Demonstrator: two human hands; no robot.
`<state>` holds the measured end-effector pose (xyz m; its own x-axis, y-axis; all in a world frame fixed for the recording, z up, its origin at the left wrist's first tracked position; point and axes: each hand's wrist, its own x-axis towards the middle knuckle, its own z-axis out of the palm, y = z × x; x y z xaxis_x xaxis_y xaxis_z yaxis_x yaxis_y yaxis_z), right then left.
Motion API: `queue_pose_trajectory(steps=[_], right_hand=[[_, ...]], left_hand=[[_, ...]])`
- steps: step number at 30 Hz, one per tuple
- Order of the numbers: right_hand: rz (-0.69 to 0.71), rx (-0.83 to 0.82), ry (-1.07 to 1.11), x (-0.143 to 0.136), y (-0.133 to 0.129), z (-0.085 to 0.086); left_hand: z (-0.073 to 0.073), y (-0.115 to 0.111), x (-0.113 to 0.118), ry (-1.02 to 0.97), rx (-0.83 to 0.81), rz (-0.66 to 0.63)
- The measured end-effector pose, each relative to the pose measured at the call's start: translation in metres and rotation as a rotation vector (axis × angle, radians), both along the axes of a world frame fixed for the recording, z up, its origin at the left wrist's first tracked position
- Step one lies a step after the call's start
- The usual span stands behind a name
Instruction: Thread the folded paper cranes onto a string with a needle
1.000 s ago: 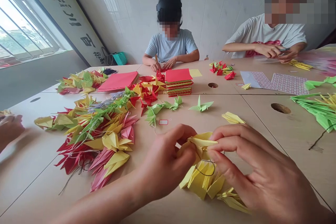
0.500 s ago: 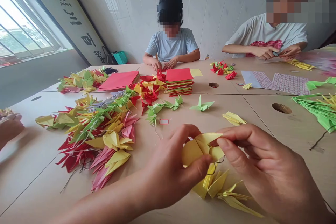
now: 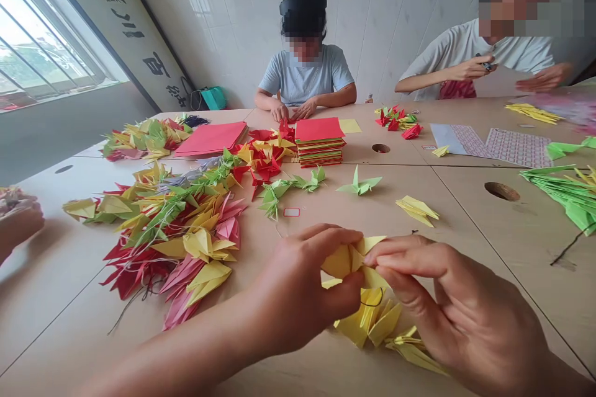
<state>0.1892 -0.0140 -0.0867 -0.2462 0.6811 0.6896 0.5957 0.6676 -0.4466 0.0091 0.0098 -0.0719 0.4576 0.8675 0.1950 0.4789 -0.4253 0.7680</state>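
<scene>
A yellow paper crane (image 3: 342, 260) is held between my two hands above the front of the table. My left hand (image 3: 307, 294) is closed on it from the left, thumb below and fingers over the top. From the right, my right hand (image 3: 459, 298) pinches near the crane's middle with thumb and forefinger; the exact spot is partly hidden. A dark cord shows just under the paper. Below lie more yellow folded cranes (image 3: 367, 322), some partly covered by my right hand.
Strung cranes (image 3: 186, 229) in several colours heap up at left. Beyond are a stack of square paper (image 3: 320, 142), red sheets (image 3: 212, 139) and a green crane (image 3: 358, 185). Round holes (image 3: 501, 191) pierce the table. Two people sit opposite; another person's hand (image 3: 21, 220) is at far left.
My right fingertips have moved slightly left, toward the crane's middle. At the far right, the person opposite now holds up a pale sheet and a dark tool.
</scene>
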Motion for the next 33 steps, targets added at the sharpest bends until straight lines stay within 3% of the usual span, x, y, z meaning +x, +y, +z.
queue_pose_trajectory(steps=[6, 11, 17, 20, 24, 28, 30, 33], right_hand=[[0.012, -0.378, 0.235, 0.005, 0.008, 0.008], [0.032, -0.428, 0.307, 0.005, 0.008, 0.007], [0.110, -0.488, 0.284, 0.001, 0.008, 0.012], [0.090, -0.397, 0.166, 0.002, 0.005, 0.011], [0.041, -0.292, 0.071, 0.003, 0.002, 0.003], [0.062, -0.398, 0.141, 0.002, 0.005, -0.004], [0.077, -0.455, 0.188, 0.002, 0.008, -0.005], [0.053, -0.476, 0.270, 0.003, 0.011, -0.003]], left_hand=[[0.003, 0.000, -0.001, -0.137, -0.283, -0.010], [0.003, 0.000, -0.001, -0.296, -0.616, -0.040], [0.003, 0.001, 0.000, -0.396, -0.695, -0.051], [0.005, 0.001, -0.001, -0.352, -0.678, -0.057], [0.008, -0.001, -0.001, -0.238, -0.505, -0.054], [0.007, -0.001, 0.000, -0.174, -0.335, -0.022], [0.005, 0.000, 0.000, -0.198, -0.373, -0.020], [-0.001, 0.005, 0.000, -0.349, -0.568, -0.018]])
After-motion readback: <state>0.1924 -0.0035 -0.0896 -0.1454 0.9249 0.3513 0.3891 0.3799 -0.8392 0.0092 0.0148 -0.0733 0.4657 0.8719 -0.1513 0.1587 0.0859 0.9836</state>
